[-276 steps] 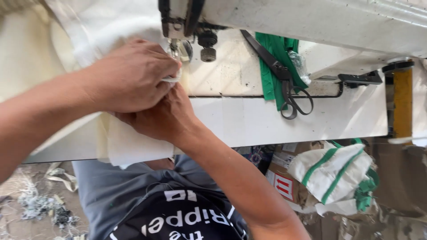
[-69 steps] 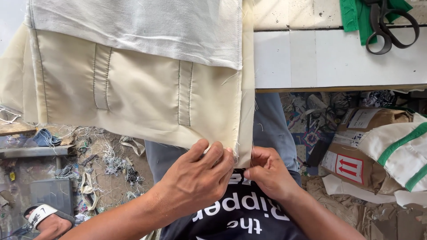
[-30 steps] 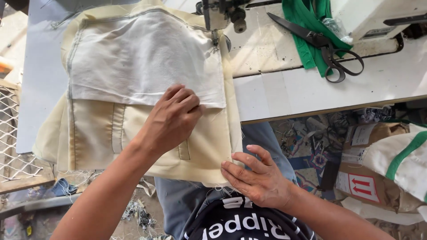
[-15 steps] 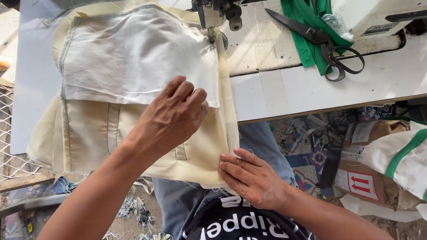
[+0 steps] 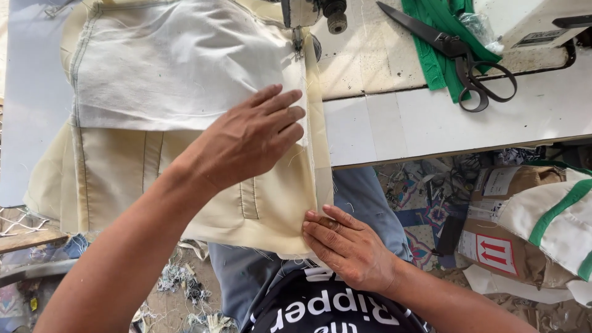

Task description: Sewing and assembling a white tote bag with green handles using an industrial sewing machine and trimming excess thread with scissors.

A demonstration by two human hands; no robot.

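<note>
A cream fabric piece (image 5: 117, 179) with dark stitched seams hangs off the front of the sewing table, with a white lining panel (image 5: 172, 68) lying on top of it. My left hand (image 5: 246, 139) lies flat on the fabric, fingers spread, pressing near its right edge. My right hand (image 5: 345, 246) pinches the lower right corner of the cream fabric, below the table edge. The right edge of the fabric runs up to the sewing machine needle and presser foot (image 5: 297, 40).
Black scissors (image 5: 459, 52) lie on a green cloth (image 5: 431, 55) on the white sewing table (image 5: 444, 123). Cardboard boxes (image 5: 493, 246) and a white and green bag (image 5: 555, 216) sit on the littered floor at right. Thread scraps lie at lower left.
My left hand slid a little right on the fabric toward its edge. My right hand moved up and took hold of the lower right corner. The view shifted closer.
</note>
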